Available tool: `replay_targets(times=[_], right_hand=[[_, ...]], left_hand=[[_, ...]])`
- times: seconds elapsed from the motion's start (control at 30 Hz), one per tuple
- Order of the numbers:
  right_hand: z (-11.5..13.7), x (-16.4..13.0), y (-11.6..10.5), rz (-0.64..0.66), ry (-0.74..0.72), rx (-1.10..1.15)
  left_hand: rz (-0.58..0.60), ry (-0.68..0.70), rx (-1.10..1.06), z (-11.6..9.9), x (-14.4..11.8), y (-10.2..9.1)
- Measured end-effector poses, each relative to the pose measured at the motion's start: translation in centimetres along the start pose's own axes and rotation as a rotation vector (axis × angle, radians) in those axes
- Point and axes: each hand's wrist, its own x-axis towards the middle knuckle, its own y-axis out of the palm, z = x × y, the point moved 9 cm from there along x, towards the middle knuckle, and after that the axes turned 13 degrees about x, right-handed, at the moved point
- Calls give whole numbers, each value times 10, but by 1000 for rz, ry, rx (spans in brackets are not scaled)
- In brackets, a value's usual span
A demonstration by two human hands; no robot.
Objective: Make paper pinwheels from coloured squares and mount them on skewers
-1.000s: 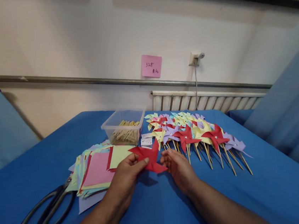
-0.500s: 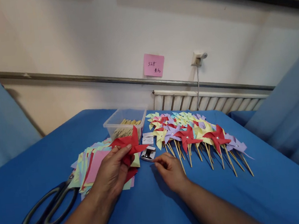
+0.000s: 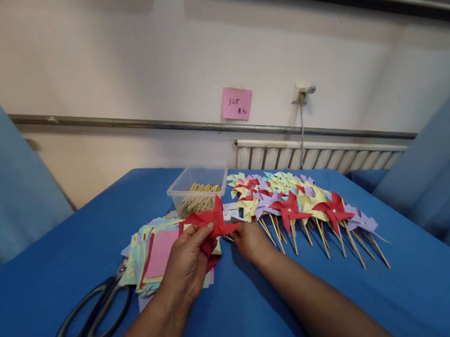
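- Far left: we see dark-handled scissors (image 3: pixel 115 281) lying on the blue-covered bench (image 3: pixel 387 301), with neither hand touching them.
- Left: a loose stack of coloured paper (image 3: pixel 162 255) lies flat; its visible sheets are not folded into blades, and we count them as work left to do.
- Left of centre: the left hand (image 3: pixel 192 257) holds a red pinwheel (image 3: pixel 204 220) above the right part of the stack. The fingers are closed in a pinch, thumb on the near face and the others curled behind. The blades are folded, but we see no stick on it, and the thumb covers part of it; we judge it half made.
- Behind that hand: a clear plastic box (image 3: pixel 177 194) contains many thin sticks, which we take to be spare supply.
- Centre: the right hand (image 3: pixel 252 240) has its fingers bent and drawn together, close by the red pinwheel's right tip. Their ends are hidden, so we cannot tell what, if anything, they grip.
- Right: a large group of mixed-colour pinwheels (image 3: pixel 291 210) lies in rows; those in front show sticks and shiny centres, and we judge them finished.
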Motion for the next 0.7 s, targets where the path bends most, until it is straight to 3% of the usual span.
replay_targets(times=[0.2,0.4,0.7], right_hand=[[1,12,1,66,19,-109],[1,13,1,61,63,-240],[1,9,7,60,12,-208]], left_hand=[[17,-82,49,5,-5,-1],[47,-81,46,9,-3,1],[55,-76,84,10,-5,5]])
